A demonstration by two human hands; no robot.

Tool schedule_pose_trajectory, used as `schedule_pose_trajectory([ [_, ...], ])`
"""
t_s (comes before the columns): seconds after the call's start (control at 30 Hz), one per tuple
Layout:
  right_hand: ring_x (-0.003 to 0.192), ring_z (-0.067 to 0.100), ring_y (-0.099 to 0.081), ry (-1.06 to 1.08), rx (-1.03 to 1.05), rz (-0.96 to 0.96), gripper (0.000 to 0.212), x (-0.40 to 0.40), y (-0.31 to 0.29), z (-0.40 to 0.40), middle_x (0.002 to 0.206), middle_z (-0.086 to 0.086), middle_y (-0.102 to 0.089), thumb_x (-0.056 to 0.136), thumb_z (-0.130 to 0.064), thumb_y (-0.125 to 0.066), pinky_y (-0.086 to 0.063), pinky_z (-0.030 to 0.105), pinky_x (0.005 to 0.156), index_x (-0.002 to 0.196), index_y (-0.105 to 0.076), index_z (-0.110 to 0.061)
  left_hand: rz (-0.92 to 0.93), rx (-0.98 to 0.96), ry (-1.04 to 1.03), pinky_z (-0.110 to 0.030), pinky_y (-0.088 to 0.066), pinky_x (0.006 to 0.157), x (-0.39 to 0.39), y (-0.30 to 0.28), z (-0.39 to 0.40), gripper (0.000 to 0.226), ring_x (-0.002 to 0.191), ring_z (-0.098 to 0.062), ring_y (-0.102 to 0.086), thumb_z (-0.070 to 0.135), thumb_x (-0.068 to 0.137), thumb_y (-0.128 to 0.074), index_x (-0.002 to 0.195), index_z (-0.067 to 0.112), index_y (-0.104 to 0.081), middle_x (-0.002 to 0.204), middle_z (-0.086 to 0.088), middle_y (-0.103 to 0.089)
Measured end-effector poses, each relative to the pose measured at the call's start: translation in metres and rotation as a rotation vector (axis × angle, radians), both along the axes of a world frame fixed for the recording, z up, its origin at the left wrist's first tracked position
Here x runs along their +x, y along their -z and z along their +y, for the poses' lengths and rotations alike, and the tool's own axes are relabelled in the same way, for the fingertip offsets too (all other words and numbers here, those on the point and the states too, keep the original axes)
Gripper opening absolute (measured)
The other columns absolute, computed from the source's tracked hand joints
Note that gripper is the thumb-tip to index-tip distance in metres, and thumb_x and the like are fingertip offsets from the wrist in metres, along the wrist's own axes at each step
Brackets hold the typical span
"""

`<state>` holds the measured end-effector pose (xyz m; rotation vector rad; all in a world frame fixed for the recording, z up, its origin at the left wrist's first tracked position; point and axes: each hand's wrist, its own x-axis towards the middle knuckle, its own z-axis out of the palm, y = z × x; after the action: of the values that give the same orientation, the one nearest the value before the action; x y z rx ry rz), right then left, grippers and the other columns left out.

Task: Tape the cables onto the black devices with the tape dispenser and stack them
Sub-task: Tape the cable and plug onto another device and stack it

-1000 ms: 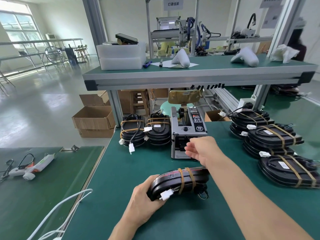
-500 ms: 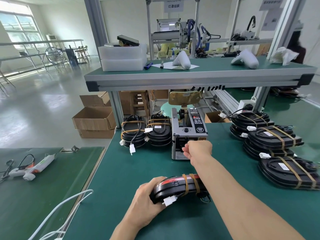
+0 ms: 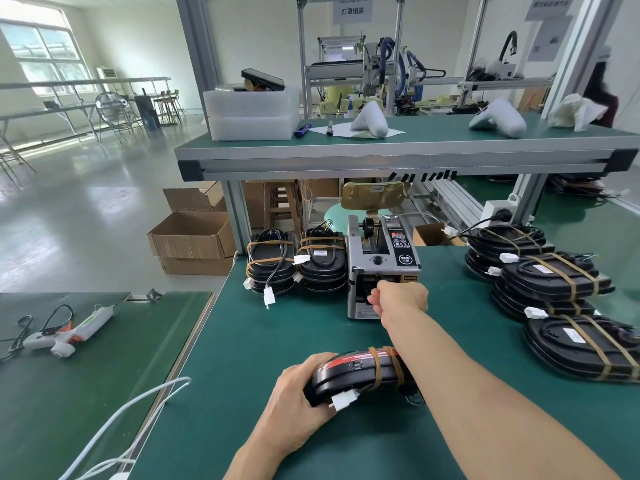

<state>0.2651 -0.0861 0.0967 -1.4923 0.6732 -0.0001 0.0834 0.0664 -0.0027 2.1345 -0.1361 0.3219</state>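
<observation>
Head view: left hand [image 3: 298, 400] grips black device [image 3: 360, 375] on its edge, near side of green bench [image 3: 277, 337], fingers curled round rim. Right hand [image 3: 401, 297] at tape dispenser [image 3: 381, 265] mouth, fingers curled; can't tell if pinching tape. Device prob. rigid, smooth plastic w/ springy cable: hold by rim.

Tape dispenser [image 3: 381, 268] sits at the back middle of the near table [image 3: 277, 341], right hand [image 3: 401, 299] at its front opening. Just left of it, two stacks of devices [image 3: 298, 265] stand side by side. Off to the right, more stacks [image 3: 554, 292] (overlapping one another). Nearest the camera, the left hand [image 3: 301, 400] holds a device [image 3: 360, 375] on the table. A glue gun [image 3: 69, 330] lies on the left table.
</observation>
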Motion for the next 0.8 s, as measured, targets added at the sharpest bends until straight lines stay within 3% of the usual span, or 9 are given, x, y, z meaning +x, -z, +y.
schedule_pose_trajectory([
  [0.17, 0.042, 0.01, -0.067, -0.019, -0.006, 0.028, 0.018, 0.0, 0.0, -0.002, 0.064, 0.007, -0.072, 0.087, -0.011, -0.08, -0.048, 0.021, 0.04, 0.092, -0.063, -0.005, 0.001, 0.003, -0.004, -0.034, -0.055, 0.092, -0.001, -0.002, 0.0, 0.049, 0.1, -0.017, -0.07, 0.048, 0.084, -0.085, 0.127, 0.05, -0.06, 0.109, 0.016, -0.075],
  [0.23, 0.05, 0.012, -0.07, -0.044, -0.001, 0.041, 0.019, -0.005, -0.003, -0.005, 0.066, 0.008, -0.072, 0.087, -0.011, -0.08, -0.052, 0.023, 0.044, 0.089, -0.062, -0.006, -0.003, -0.005, -0.002, -0.034, -0.055, 0.091, -0.001, -0.003, -0.001, 0.048, 0.098, -0.017, -0.07, 0.052, 0.084, -0.084, 0.126, 0.049, -0.061, 0.107, 0.015, -0.075],
  [0.33, 0.056, 0.017, -0.072, -0.216, -0.067, 0.034, 0.005, -0.02, -0.017, -0.011, 0.068, 0.009, -0.075, 0.087, -0.006, -0.074, -0.057, 0.027, 0.053, 0.087, -0.07, -0.002, -0.004, -0.03, -0.007, -0.037, -0.056, 0.09, -0.001, -0.002, -0.002, 0.048, 0.096, -0.021, -0.069, 0.056, 0.084, -0.083, 0.126, 0.047, -0.062, 0.104, 0.012, -0.075],
  [0.43, 0.067, 0.021, -0.074, -0.442, -0.296, -0.182, 0.012, -0.052, -0.033, -0.024, 0.067, -0.001, -0.075, 0.084, -0.013, -0.068, -0.063, 0.036, 0.068, 0.076, -0.077, -0.016, -0.004, -0.05, -0.013, -0.04, -0.057, 0.088, 0.001, -0.001, -0.002, 0.046, 0.094, -0.023, -0.069, 0.058, 0.085, -0.082, 0.125, 0.044, -0.064, 0.102, 0.009, -0.075],
  [0.5, 0.078, 0.01, -0.071, -0.549, -0.475, -0.39, 0.011, -0.088, -0.039, -0.036, 0.074, -0.017, -0.074, 0.084, -0.028, -0.069, -0.06, 0.037, 0.076, 0.075, -0.075, -0.03, -0.017, -0.051, -0.009, -0.034, -0.057, 0.085, 0.001, -0.001, -0.002, 0.045, 0.093, -0.02, -0.07, 0.056, 0.085, -0.083, 0.125, 0.046, -0.064, 0.103, 0.011, -0.075],
  [0.57, 0.099, -0.002, -0.064, -0.57, -0.56, -0.546, 0.008, -0.126, -0.035, -0.044, 0.09, -0.029, -0.071, 0.084, -0.041, -0.069, -0.051, 0.04, 0.097, 0.078, -0.072, -0.037, -0.013, -0.053, -0.01, -0.03, -0.056, 0.082, 0.001, -0.001, -0.002, 0.045, 0.093, -0.019, -0.071, 0.051, 0.085, -0.085, 0.125, 0.045, -0.064, 0.104, 0.011, -0.076],
  [0.63, 0.132, -0.008, -0.044, -0.571, -0.583, -0.584, 0.01, -0.153, -0.021, -0.045, 0.115, -0.035, -0.063, 0.085, -0.04, -0.072, -0.025, 0.049, 0.123, 0.076, -0.071, -0.036, 0.0, -0.048, -0.017, -0.026, -0.056, 0.08, 0.002, 0.0, -0.003, 0.046, 0.092, -0.018, -0.071, 0.046, 0.084, -0.087, 0.124, 0.045, -0.064, 0.103, 0.012, -0.076],
  [0.7, 0.149, -0.008, -0.017, -0.596, -0.598, -0.552, 0.015, -0.168, -0.007, -0.04, 0.141, -0.027, -0.051, 0.087, -0.034, -0.074, 0.005, 0.041, 0.128, 0.073, -0.07, -0.034, 0.009, -0.051, -0.02, -0.02, -0.054, 0.078, 0.002, -0.001, -0.003, 0.048, 0.093, -0.017, -0.072, 0.043, 0.083, -0.088, 0.125, 0.046, -0.064, 0.104, 0.013, -0.076],
  [0.8, 0.155, -0.003, -0.001, -0.566, -0.587, -0.566, 0.018, -0.176, 0.006, -0.033, 0.158, -0.018, -0.037, 0.088, -0.029, -0.076, 0.017, 0.029, 0.122, 0.072, -0.069, -0.033, 0.025, -0.064, -0.006, -0.025, -0.056, 0.082, 0.001, -0.001, -0.002, 0.05, 0.098, -0.019, -0.073, 0.04, 0.084, -0.088, 0.127, 0.044, -0.064, 0.108, 0.013, -0.077],
])
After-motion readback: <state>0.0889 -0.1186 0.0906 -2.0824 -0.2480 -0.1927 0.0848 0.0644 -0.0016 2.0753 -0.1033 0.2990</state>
